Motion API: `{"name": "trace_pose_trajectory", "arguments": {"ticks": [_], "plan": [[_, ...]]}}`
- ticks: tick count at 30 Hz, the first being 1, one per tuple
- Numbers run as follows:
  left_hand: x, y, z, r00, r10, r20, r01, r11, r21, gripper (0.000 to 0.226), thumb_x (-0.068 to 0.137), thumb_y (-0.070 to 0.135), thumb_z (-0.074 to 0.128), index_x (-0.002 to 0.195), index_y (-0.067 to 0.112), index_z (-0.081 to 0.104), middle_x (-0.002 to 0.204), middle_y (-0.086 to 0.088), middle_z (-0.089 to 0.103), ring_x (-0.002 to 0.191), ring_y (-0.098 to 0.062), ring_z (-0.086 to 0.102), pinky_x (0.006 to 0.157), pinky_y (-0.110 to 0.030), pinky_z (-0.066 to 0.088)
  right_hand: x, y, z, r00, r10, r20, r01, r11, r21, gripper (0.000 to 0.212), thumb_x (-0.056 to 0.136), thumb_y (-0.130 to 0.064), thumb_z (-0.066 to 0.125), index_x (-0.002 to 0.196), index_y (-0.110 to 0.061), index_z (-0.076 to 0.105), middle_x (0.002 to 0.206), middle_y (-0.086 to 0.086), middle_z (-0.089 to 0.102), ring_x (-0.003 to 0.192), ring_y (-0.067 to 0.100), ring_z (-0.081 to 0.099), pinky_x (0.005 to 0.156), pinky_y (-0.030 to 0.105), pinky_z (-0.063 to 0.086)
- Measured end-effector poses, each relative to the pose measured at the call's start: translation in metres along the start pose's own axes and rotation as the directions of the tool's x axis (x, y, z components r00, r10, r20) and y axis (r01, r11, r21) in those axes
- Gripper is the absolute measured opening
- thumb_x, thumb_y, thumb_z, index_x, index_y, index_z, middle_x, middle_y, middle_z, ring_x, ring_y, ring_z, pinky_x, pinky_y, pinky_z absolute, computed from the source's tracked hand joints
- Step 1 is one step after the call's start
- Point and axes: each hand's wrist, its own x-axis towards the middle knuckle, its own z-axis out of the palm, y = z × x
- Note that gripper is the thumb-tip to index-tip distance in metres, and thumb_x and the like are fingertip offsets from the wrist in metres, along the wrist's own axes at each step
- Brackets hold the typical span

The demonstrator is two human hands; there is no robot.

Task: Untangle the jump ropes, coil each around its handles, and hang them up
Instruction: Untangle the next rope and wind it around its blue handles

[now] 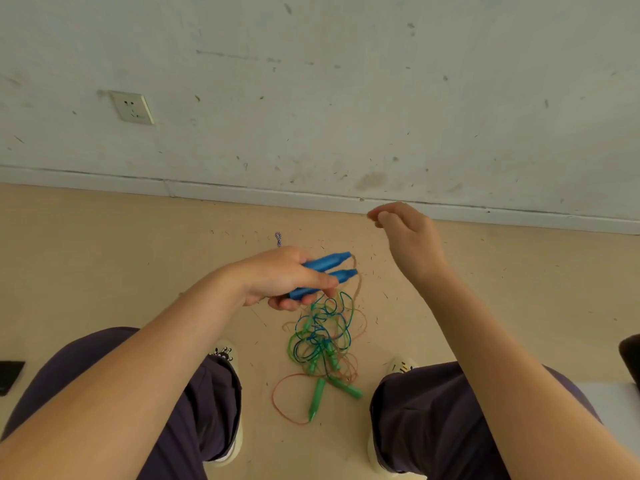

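My left hand (291,282) grips two blue handles (325,271) side by side, tips pointing right, above the floor. A thin rope runs from the handle tips down into a tangle of blue, green and orange ropes (323,336) on the floor between my feet. Two green handles (341,388) lie at the near end of the tangle, with an orange loop (277,400) beside them. My right hand (405,237) is raised up and to the right of the blue handles, fingertips drawn together with the thumb; no rope shows between them.
A marked white wall (311,98) with a socket (131,107) and a skirting board stands just beyond the tangle. A short striped cord end (278,239) lies on the floor behind my left hand. My knees and shoes flank the ropes. A dark object (10,375) lies far left.
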Motion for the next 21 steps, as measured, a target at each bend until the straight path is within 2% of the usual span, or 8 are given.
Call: {"name": "trace_pose_trajectory", "arguments": {"ticks": [3, 6, 9, 10, 12, 14, 17, 21], "plan": [[-0.001, 0.003, 0.002, 0.995, 0.062, 0.081, -0.054, 0.994, -0.094, 0.024, 0.096, 0.03, 0.061, 0.098, 0.007, 0.068, 0.062, -0.001, 0.05, 0.039, -0.011, 0.037, 0.038, -0.019, 0.02, -0.009, -0.005, 0.004, 0.946, -0.062, 0.319, 0.046, 0.997, 0.056, 0.027, 0.098, -0.021, 0.051, 0.089, -0.009, 0.073, 0.088, 0.002, 0.073, 0.085, 0.01, 0.066, 0.082, 0.02, 0.048], [-0.001, 0.004, -0.001, 0.993, 0.097, 0.074, -0.083, 0.983, -0.165, 0.025, 0.092, 0.033, 0.065, 0.093, 0.009, 0.067, 0.062, -0.002, 0.049, 0.038, -0.01, 0.036, 0.038, -0.019, 0.018, -0.014, -0.005, 0.007, 0.87, -0.063, 0.489, 0.047, 0.998, 0.045, 0.033, 0.099, -0.034, 0.055, 0.084, -0.009, 0.069, 0.063, 0.007, 0.062, 0.057, 0.017, 0.057, 0.06, 0.027, 0.047], [-0.002, 0.004, -0.003, 0.99, 0.117, 0.073, -0.104, 0.982, -0.158, 0.023, 0.085, 0.036, 0.069, 0.085, 0.013, 0.069, 0.061, -0.003, 0.052, 0.037, -0.011, 0.038, 0.04, -0.022, 0.019, -0.017, -0.007, 0.008, 0.874, -0.084, 0.478, 0.03, 0.992, 0.12, 0.032, 0.097, -0.036, 0.057, 0.087, -0.006, 0.063, 0.053, 0.001, 0.046, 0.046, 0.012, 0.039, 0.045, 0.02, 0.032], [-0.003, 0.005, -0.002, 0.989, 0.123, 0.075, -0.111, 0.983, -0.147, 0.019, 0.087, 0.034, 0.07, 0.079, 0.017, 0.07, 0.061, -0.003, 0.054, 0.037, -0.012, 0.039, 0.04, -0.022, 0.02, -0.018, -0.008, 0.009, 0.881, -0.089, 0.465, 0.017, 0.987, 0.158, 0.029, 0.097, -0.032, 0.057, 0.089, -0.004, 0.06, 0.051, 0.0, 0.044, 0.044, 0.009, 0.036, 0.043, 0.017, 0.03], [-0.003, 0.005, 0.0, 0.988, 0.137, 0.072, -0.127, 0.983, -0.131, 0.024, 0.091, 0.028, 0.069, 0.068, 0.023, 0.069, 0.061, -0.004, 0.056, 0.037, -0.012, 0.04, 0.04, -0.021, 0.022, -0.02, -0.01, 0.012, 0.887, -0.085, 0.454, -0.007, 0.98, 0.199, 0.025, 0.097, -0.025, 0.057, 0.089, -0.001, 0.058, 0.051, -0.001, 0.044, 0.04, 0.004, 0.035, 0.041, 0.012, 0.03], [-0.002, 0.006, 0.002, 0.989, 0.136, 0.06, -0.127, 0.982, -0.137, 0.014, 0.087, 0.027, 0.07, 0.076, 0.02, 0.065, 0.062, -0.004, 0.058, 0.04, -0.013, 0.042, 0.04, -0.021, 0.025, -0.02, -0.01, 0.013, 0.889, -0.076, 0.451, -0.023, 0.977, 0.211, 0.023, 0.095, -0.024, 0.06, 0.086, -0.003, 0.057, 0.049, -0.004, 0.042, 0.039, 0.002, 0.033, 0.041, 0.011, 0.029], [-0.002, 0.006, -0.001, 0.99, 0.13, 0.06, -0.12, 0.982, -0.146, 0.015, 0.089, 0.026, 0.068, 0.089, 0.012, 0.062, 0.066, -0.005, 0.062, 0.044, -0.014, 0.048, 0.041, -0.021, 0.033, -0.015, -0.01, 0.011, 0.908, -0.051, 0.417, -0.038, 0.979, 0.202, 0.025, 0.093, -0.026, 0.063, 0.086, -0.002, 0.058, 0.048, -0.007, 0.04, 0.039, 0.003, 0.032, 0.041, 0.012, 0.029], [-0.005, 0.004, -0.003, 0.974, 0.15, 0.168, -0.128, 0.982, -0.139, 0.024, 0.093, 0.034, 0.057, 0.09, 0.01, 0.057, 0.065, -0.005, 0.059, 0.043, -0.014, 0.052, 0.04, -0.02, 0.036, -0.014, -0.01, 0.004, 0.919, -0.047, 0.391, -0.04, 0.977, 0.212, 0.026, 0.096, -0.029, 0.06, 0.08, -0.009, 0.058, 0.05, -0.005, 0.038, 0.041, 0.007, 0.032, 0.042, 0.016, 0.028]]}}
